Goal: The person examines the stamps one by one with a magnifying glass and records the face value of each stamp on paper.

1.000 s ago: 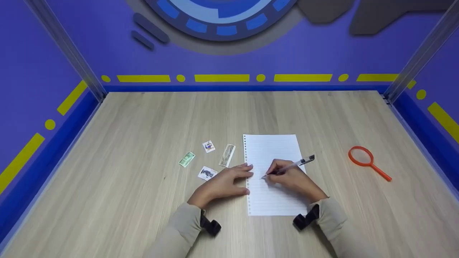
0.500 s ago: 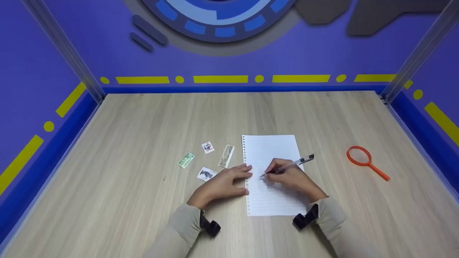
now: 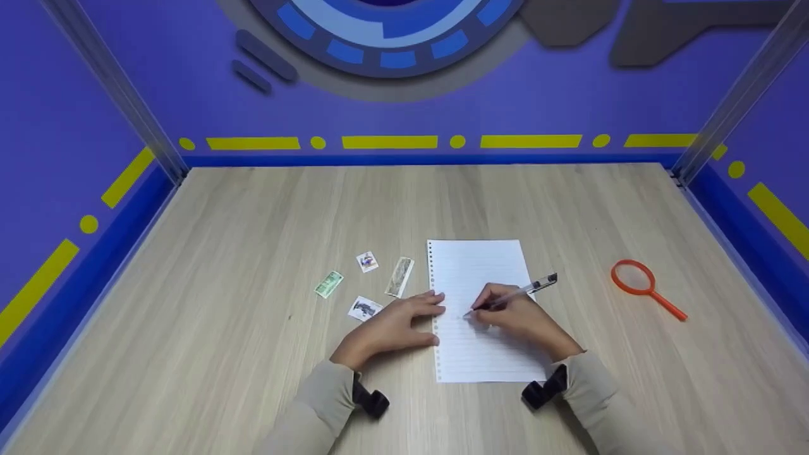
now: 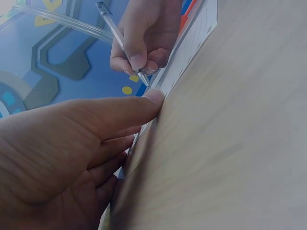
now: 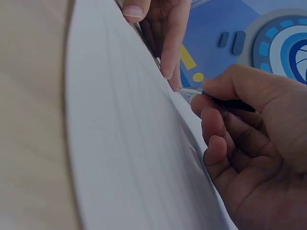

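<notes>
A lined loose-leaf sheet (image 3: 480,265) with punched holes down its left edge lies on the wooden table. My right hand (image 3: 518,319) pinches a clear pen (image 3: 531,287) with a black cap end, its tip down at the paper left of the middle. In the right wrist view the pen (image 5: 192,90) sits between thumb and forefinger, the other fingers curled. The left hand (image 3: 395,328) rests with relaxed fingers, thumb and fingertips touching the sheet's punched edge. Its thumb (image 4: 154,96) lies on the paper edge in the left wrist view.
Left of the sheet lie a green stamp (image 3: 329,284), a small colourful stamp (image 3: 366,261), a long stamp (image 3: 400,277) and a black-and-white stamp (image 3: 364,308), partly behind the left hand. An orange magnifying glass (image 3: 634,278) lies to the right. Blue panels (image 3: 404,120) enclose the table.
My right hand shifts the pen tip slightly left, then back a little to the right along the paper. The left hand stays in place on the sheet's edge.
</notes>
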